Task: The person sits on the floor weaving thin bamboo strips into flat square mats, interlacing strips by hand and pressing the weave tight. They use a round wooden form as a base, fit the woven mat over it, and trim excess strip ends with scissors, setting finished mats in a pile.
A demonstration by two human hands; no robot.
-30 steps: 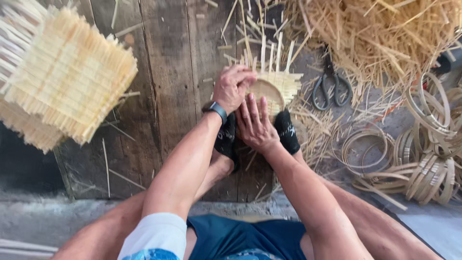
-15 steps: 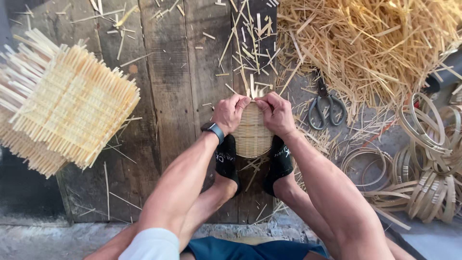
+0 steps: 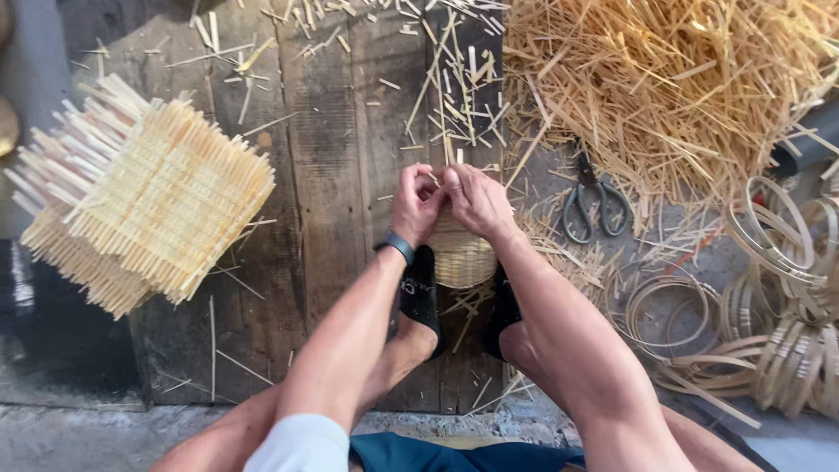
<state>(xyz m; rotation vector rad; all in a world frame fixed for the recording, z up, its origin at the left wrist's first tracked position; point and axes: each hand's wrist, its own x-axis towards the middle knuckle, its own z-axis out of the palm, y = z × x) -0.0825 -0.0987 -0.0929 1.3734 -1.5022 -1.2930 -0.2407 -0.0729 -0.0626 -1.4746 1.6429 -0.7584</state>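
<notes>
While the plank floor [image 3: 341,175] stays fairly bare at centre-left, a stack of woven mats [image 3: 144,205] crowds the left and a straw pile [image 3: 682,87] the upper right. The small woven basket [image 3: 461,258] sits mid-frame between both feet, just under the left hand [image 3: 415,205] and right hand [image 3: 476,201], both pinching its top rim. Can't see inside it. Scissors [image 3: 594,205] lie near on the right.

Under my left grip [image 3: 418,203] and right grip [image 3: 476,199] the small basket [image 3: 461,255] is tightly woven, pale matt bamboo strip. The floor planks [image 3: 336,175] are grey, rough, weathered wood. At nine o'clock the stacked mats [image 3: 144,205] are dry, straw-yellow slats. At two o'clock the scissors [image 3: 592,203] are dull dark metal, beside splintery shavings [image 3: 664,79]. My socks [image 3: 419,293] are matt black cloth.
</notes>
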